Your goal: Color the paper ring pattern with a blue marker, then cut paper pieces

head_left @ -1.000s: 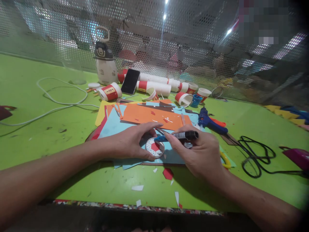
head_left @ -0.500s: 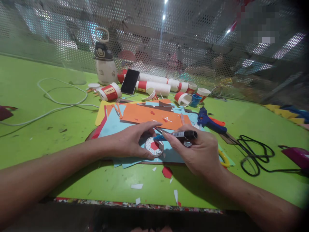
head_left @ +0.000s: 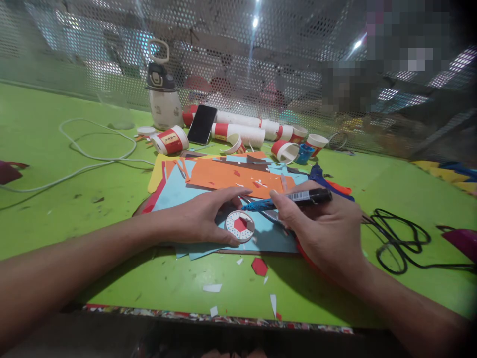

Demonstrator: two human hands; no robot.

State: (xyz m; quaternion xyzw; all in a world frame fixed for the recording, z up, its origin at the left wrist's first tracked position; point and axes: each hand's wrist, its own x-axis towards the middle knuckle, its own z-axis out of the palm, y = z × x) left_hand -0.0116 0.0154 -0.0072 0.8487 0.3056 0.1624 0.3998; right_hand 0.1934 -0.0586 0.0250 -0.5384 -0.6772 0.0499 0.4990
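Between its thumb and fingers, my left hand [head_left: 199, 214] steadies a small round white disc [head_left: 230, 229] over light blue paper [head_left: 272, 239]. The disc has a red hexagon [head_left: 240, 224] in its middle, lines running out to the rim and small blue dots; a grey shadow falls across its right side. My right hand [head_left: 328, 231] grips a marker [head_left: 303, 197] with a black end and a blue-stained front. Its tip points left, just above the disc's upper edge; whether it touches is unclear. Metal blades [head_left: 269, 216], apparently of scissors, lie partly hidden under my right hand.
Orange paper [head_left: 223, 174] lies behind my hands. Farther back are paper cups [head_left: 171, 140], a phone [head_left: 202, 124], a bottle [head_left: 166, 107] and a blue-stained container [head_left: 304, 154]. A blue glue gun [head_left: 316, 175] and black cord [head_left: 395, 243] are at right. Paper scraps [head_left: 260, 267] lie in front.
My right hand has moved right with the marker, taking its tip off the disc's face to the upper edge. It now covers more of the glue gun. The left hand keeps its hold.
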